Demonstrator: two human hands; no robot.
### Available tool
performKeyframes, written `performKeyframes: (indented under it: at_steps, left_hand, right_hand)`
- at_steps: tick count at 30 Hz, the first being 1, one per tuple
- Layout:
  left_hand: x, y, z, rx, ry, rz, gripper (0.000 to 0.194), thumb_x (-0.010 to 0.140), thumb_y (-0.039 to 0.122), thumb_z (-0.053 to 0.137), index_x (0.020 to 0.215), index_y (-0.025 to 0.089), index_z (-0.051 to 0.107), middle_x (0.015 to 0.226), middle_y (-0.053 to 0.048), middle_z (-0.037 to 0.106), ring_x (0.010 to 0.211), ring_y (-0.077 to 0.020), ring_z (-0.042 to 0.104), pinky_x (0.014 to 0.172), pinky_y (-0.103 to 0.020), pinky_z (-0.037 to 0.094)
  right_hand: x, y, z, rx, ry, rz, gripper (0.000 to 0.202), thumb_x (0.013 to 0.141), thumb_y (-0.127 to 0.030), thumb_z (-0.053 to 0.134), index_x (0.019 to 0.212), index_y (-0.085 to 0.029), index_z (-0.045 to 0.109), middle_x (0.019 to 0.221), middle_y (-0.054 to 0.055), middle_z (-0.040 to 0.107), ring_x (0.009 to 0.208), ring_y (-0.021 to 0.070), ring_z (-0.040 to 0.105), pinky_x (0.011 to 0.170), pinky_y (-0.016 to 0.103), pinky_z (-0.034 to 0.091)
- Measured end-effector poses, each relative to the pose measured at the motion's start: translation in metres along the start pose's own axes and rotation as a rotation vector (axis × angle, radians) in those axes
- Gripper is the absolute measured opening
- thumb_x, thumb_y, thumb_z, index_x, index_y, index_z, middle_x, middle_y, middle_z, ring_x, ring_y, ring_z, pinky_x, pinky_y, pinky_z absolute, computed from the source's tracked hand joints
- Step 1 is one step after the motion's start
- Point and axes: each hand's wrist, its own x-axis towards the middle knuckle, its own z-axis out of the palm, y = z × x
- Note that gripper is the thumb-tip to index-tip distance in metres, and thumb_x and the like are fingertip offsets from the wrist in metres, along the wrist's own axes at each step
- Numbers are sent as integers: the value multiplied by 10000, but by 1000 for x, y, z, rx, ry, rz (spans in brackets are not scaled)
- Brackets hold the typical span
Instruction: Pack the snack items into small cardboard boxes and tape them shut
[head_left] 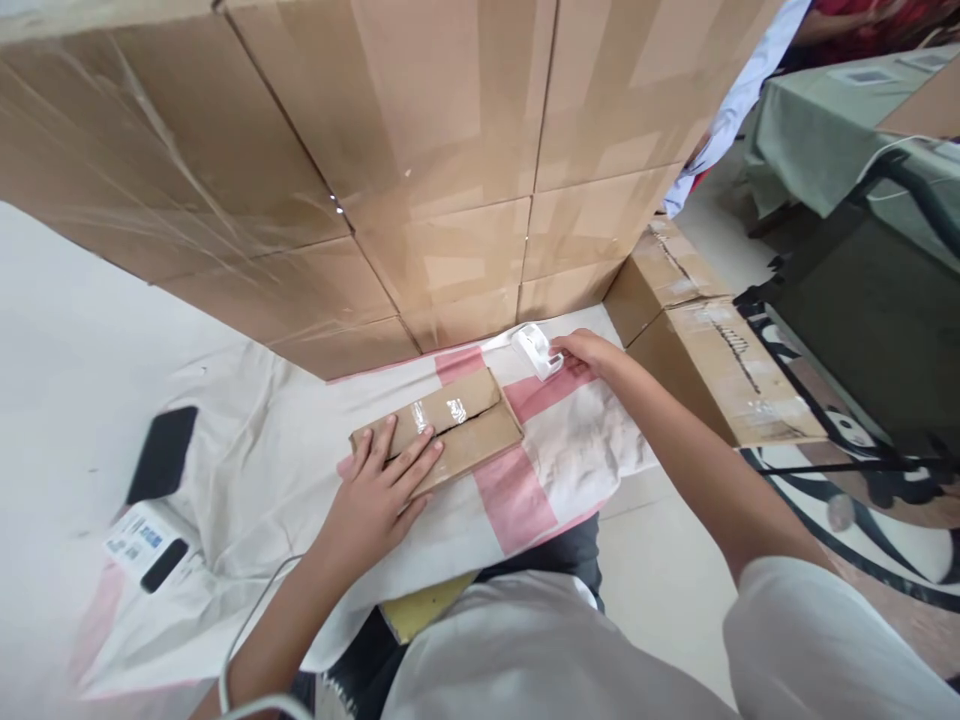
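Head view: the left hand [386, 480] lies flat, fingers spread, pressing on the near end of the small cardboard box [439, 430]. The box rests on the white-and-pink cloth [555, 450] spread on the floor, its top seam covered with clear tape. The right hand [592, 352] is closed on the white tape dispenser [537, 350] at the cloth's far edge, beside the stacked cartons [420, 150]. A black phone [161, 452] lies near the cloth's left edge.
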Motion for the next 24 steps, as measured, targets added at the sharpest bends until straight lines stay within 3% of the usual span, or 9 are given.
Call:
performKeyframes:
  at_steps: [5, 10, 14, 20, 24]
  left_hand:
    - [-1, -1, 3, -37, 28, -2, 691, 995, 313, 554, 1632, 241, 294, 1624, -64, 435, 1592, -421, 73, 1223, -698, 241]
    - [-1, -2, 4, -61, 47, 0, 755, 989, 303, 562, 1655, 273, 206, 1609, -70, 461, 1593, -410, 95, 1217, -699, 247]
    - [-1, -2, 4, -65, 60, 3, 769, 983, 294, 572, 1656, 272, 201, 1611, -57, 460, 1593, -414, 94, 1225, -684, 233]
    - [-2, -3, 3, -83, 76, 8, 769, 981, 294, 576, 1656, 279, 208, 1595, -56, 484, 1591, -412, 108, 1241, -665, 208]
    - [-3, -3, 3, -96, 52, -4, 775, 979, 297, 580, 1656, 293, 204, 1595, -53, 484, 1590, -418, 115, 1234, -679, 217]
  right_hand:
    - [1, -7, 8, 53, 44, 19, 301, 773, -238, 837, 651, -160, 574, 469, 30, 551, 348, 141, 500, 352, 249, 378]
    - [-5, -3, 19, 134, 128, -61, 367, 753, -262, 844, 597, -189, 520, 503, 53, 599, 399, 211, 606, 379, 303, 490]
    - [-20, 21, 24, 261, 161, -220, 543, 729, -218, 819, 497, -229, 328, 460, -8, 515, 512, 188, 658, 444, 239, 494]
    - [-39, 63, 33, 483, 178, -436, 637, 702, -357, 835, 509, -216, 245, 589, -21, 553, 732, 145, 686, 791, 276, 605]
    - [-31, 78, 44, 543, 213, -430, 599, 720, -439, 815, 518, -217, 297, 653, 11, 621, 711, 146, 679, 719, 271, 606]
